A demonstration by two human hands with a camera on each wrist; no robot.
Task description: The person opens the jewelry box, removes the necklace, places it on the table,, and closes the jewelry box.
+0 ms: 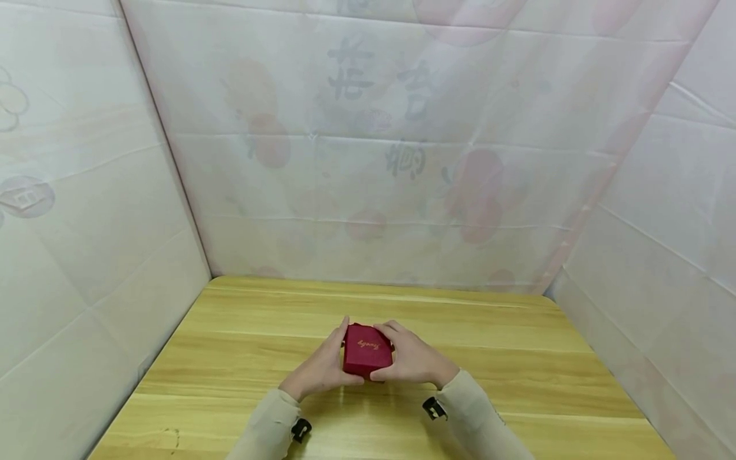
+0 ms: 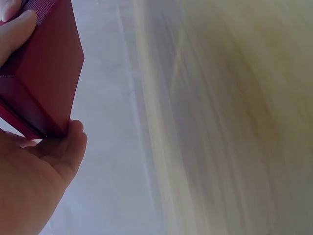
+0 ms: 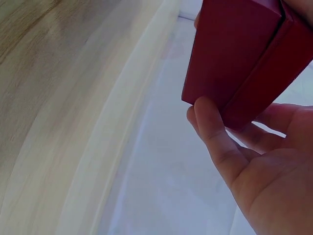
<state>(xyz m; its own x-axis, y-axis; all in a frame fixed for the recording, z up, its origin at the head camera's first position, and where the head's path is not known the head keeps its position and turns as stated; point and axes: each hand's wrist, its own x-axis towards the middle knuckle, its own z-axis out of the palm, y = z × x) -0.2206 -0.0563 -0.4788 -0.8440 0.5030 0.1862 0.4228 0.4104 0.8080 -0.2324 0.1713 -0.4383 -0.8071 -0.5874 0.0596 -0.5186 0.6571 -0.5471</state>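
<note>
Red box [image 1: 363,359]: gold-lettered top; presumably light, stiff, dentable at corners; best held by opposite sides. Left hand [image 1: 323,367]: grips its left side. Right hand [image 1: 418,359]: grips its right. Box is between them, over wooden table [image 1: 241,358].

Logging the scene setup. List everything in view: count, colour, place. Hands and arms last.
box: 1, dark red, between both hands
lettering: 1 word, gold, on the box's upper face
table: 1, yellowish wood, below the hands
mark: 1, dark, on the table's near left part
cloth walls: 3, whitish, faint prints; left, back and right of the table
black gadgets: 2, black, one by each cuff
sleeves: 2, beige, one on each forearm
left hand: 1, bare, gripping the box's left side
right hand: 1, bare, gripping the box's right side
</note>
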